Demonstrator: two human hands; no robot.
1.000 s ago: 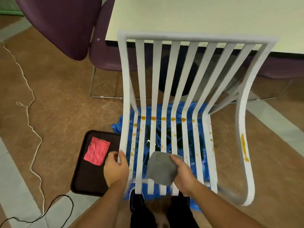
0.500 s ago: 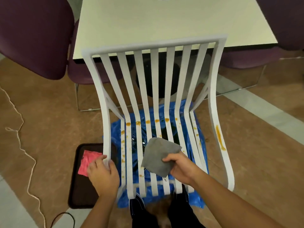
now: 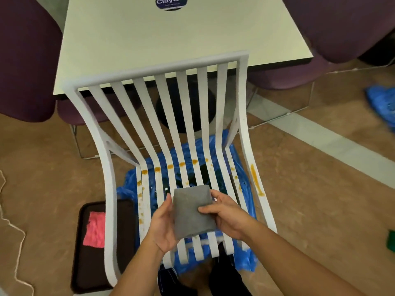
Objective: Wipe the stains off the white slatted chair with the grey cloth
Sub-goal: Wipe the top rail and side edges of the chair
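Grey cloth (image 3: 192,212) is up in 2 hands and folded into a thick pad. The left hand (image 3: 163,228) cradles it from below, thumb up along the left edge and fingers hidden underneath. The right hand (image 3: 229,217) pinches the right side, with the thumb laid across the top face and the fingers behind. So both grips are closed on the cloth, which sits square between them.

It's held over the front of the seat of the white slatted chair (image 3: 109,189), and it looks lifted off the slats rather than pressed down. This reads as the set-up step, squaring the pad before wiping. Nothing looks wiped yet. A row of orange stains (image 3: 170,167) runs across the bend where the seat meets the back, and there are speckles down the left slats. A long orange streak (image 3: 255,180) marks the right side rail.

For the next move, I'd say 1 hand takes the pad flat and presses it onto a slat. The nearest marks lie just left of the cloth, and the row beyond it. The slats are narrow, so the strokes should run along them, not across the gaps.
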